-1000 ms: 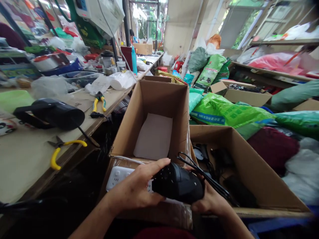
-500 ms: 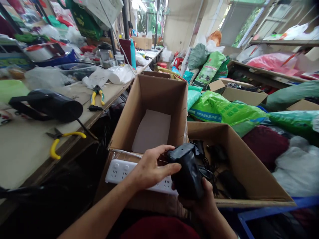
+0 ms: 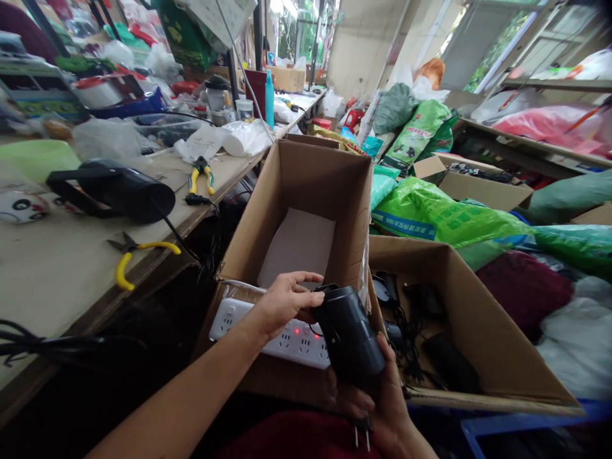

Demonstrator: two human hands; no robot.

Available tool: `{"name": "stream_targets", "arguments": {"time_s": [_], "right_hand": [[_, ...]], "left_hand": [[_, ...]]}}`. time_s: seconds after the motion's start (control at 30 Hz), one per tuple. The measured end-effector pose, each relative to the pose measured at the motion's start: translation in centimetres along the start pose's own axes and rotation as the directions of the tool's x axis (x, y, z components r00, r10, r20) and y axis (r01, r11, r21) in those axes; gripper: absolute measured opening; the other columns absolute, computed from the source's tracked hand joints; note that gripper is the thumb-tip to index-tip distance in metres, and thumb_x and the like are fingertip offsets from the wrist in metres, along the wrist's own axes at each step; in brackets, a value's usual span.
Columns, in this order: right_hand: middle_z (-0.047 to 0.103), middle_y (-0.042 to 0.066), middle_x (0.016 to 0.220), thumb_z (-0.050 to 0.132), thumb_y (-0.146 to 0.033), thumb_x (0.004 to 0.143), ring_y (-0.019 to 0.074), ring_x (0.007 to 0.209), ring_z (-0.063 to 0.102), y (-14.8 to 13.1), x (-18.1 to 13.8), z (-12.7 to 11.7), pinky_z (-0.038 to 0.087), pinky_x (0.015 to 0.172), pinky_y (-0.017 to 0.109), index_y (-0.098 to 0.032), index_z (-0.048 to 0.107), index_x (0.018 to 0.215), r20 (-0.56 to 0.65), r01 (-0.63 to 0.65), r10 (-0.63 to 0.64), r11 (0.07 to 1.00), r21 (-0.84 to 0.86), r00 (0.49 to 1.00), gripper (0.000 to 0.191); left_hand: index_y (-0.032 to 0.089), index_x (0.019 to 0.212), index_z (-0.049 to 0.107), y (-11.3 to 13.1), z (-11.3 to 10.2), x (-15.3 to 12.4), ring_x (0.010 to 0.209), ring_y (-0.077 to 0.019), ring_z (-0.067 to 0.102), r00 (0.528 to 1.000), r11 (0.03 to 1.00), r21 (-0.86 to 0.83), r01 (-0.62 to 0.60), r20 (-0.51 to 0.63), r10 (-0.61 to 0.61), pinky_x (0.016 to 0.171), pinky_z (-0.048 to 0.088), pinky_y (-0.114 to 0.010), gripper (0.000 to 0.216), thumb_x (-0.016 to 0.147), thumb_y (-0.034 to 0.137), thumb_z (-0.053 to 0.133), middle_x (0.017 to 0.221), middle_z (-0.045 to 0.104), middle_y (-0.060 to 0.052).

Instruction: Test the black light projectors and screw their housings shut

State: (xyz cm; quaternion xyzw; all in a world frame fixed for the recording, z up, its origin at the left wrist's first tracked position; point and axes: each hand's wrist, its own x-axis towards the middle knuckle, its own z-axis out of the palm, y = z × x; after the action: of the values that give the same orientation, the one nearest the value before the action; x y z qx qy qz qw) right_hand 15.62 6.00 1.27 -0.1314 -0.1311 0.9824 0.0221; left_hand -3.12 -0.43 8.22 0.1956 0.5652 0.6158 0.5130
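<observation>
My right hand (image 3: 377, 398) is wrapped round a black hair dryer (image 3: 349, 335), held upright near my lap. A plug with two metal prongs (image 3: 362, 435) pokes out below that hand. My left hand (image 3: 284, 303) pinches the dryer's upper end, fingers curled over it. Just behind the dryer a white power strip (image 3: 272, 330) with a red light lies on the near edge of a tall open cardboard box (image 3: 306, 191). That box holds only a white sheet (image 3: 299, 248) on its bottom.
A second open box (image 3: 478, 319) on the right holds several black devices and cords. A workbench (image 3: 57, 268) at left carries another black hair dryer (image 3: 115, 190), yellow-handled pliers (image 3: 127, 255) and cutters (image 3: 201, 175). Green sacks (image 3: 430, 210) pile behind the boxes.
The dryer was turned from lying sideways to standing upright. My right hand slid under it, and my left hand moved up to its top end. The power strip's red light now shows.
</observation>
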Motion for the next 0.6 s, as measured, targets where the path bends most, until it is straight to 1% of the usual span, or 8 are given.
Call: {"name": "stream_targets", "arguments": {"time_s": [0.03,0.07,0.13,0.2,0.27,0.43,0.53,0.6], "right_hand": [[0.054,0.002,0.045,0.045,-0.075,0.075,-0.0005,0.03,0.026,0.1,0.0,-0.1,0.031,0.034,0.014,0.0,0.07,0.08,0.017,0.009,-0.009,1.0,0.011,1.0,0.08],[0.057,0.004,0.049,0.045,-0.075,0.075,-0.001,0.03,0.026,0.2,0.0,-0.2,0.031,0.034,0.014,0.0,0.07,0.083,0.029,0.017,-0.018,0.999,0.027,0.999,0.079],[0.065,0.01,0.065,0.048,-0.074,0.075,-0.0032,0.031,0.024,0.4,0.1,-0.5,0.031,0.034,0.013,-0.003,0.069,0.09,0.046,0.029,-0.033,0.997,0.076,0.998,0.075],[0.067,0.012,0.073,0.048,-0.074,0.076,-0.005,0.031,0.023,0.6,0.2,-0.9,0.031,0.033,0.011,-0.004,0.067,0.096,0.06,0.024,-0.032,0.991,0.13,0.998,0.075],[0.067,0.01,0.073,0.049,-0.072,0.077,-0.0058,0.031,0.023,0.8,0.3,-1.3,0.031,0.033,0.01,-0.005,0.066,0.099,0.065,0.022,-0.034,0.985,0.171,0.997,0.073],[0.064,0.007,0.071,0.051,-0.07,0.077,-0.0068,0.03,0.024,0.8,0.5,-2.1,0.03,0.032,0.008,-0.003,0.064,0.1,0.118,-0.008,-0.017,0.978,0.208,0.993,0.071],[0.063,0.005,0.07,0.05,-0.069,0.079,-0.0064,0.029,0.023,0.7,0.5,-2.1,0.027,0.031,0.009,-0.005,0.063,0.098,0.061,-0.001,-0.009,0.986,0.164,0.998,0.068],[0.064,0.006,0.068,0.05,-0.07,0.077,-0.0055,0.029,0.022,0.7,0.5,-2.0,0.026,0.031,0.01,-0.007,0.064,0.094,0.032,-0.002,-0.002,0.994,0.11,0.999,0.067]], "left_hand": [[0.011,0.105,0.059,0.0,0.0,-0.1,0.056,-0.0141,0.06,1.0,0.999,-0.03,0.016,0.005,-0.015,0.052,0.05,-0.028,0.05,0.059,0.023,0.074,0.067,0.063,-0.001],[0.01,0.102,0.06,0.0,0.1,-0.1,0.056,-0.0141,0.06,1.0,0.998,-0.058,0.03,0.009,-0.029,0.052,0.049,-0.028,0.049,0.057,0.023,0.075,0.068,0.063,-0.002],[0.01,0.095,0.061,-0.1,0.4,0.0,0.056,-0.0129,0.059,0.999,0.992,-0.11,0.053,0.005,-0.053,0.051,0.048,-0.026,0.045,0.056,0.025,0.078,0.069,0.063,-0.002],[0.011,0.091,0.062,-0.3,0.8,0.1,0.055,-0.0112,0.058,0.997,0.987,-0.148,0.067,-0.014,-0.069,0.05,0.046,-0.024,0.041,0.059,0.029,0.079,0.07,0.063,-0.003],[0.011,0.089,0.063,-0.5,1.2,0.3,0.055,-0.0107,0.059,0.996,0.984,-0.164,0.074,-0.031,-0.08,0.051,0.045,-0.023,0.04,0.06,0.032,0.079,0.072,0.064,-0.003],[0.009,0.088,0.066,-0.5,1.4,0.3,0.053,-0.0105,0.058,0.996,0.987,-0.141,0.076,-0.03,-0.081,0.052,0.046,-0.024,0.044,0.057,0.036,0.082,0.071,0.065,-0.004],[0.01,0.084,0.065,-0.2,1.2,0.1,0.053,-0.0098,0.057,0.998,0.993,-0.107,0.057,-0.027,-0.06,0.053,0.046,-0.024,0.042,0.06,0.042,0.079,0.07,0.063,-0.002],[0.012,0.079,0.063,-0.2,1.3,-0.1,0.051,-0.0093,0.054,0.998,0.996,-0.075,0.041,-0.038,-0.044,0.051,0.045,-0.023,0.041,0.064,0.047,0.075,0.067,0.061,-0.001]]}}
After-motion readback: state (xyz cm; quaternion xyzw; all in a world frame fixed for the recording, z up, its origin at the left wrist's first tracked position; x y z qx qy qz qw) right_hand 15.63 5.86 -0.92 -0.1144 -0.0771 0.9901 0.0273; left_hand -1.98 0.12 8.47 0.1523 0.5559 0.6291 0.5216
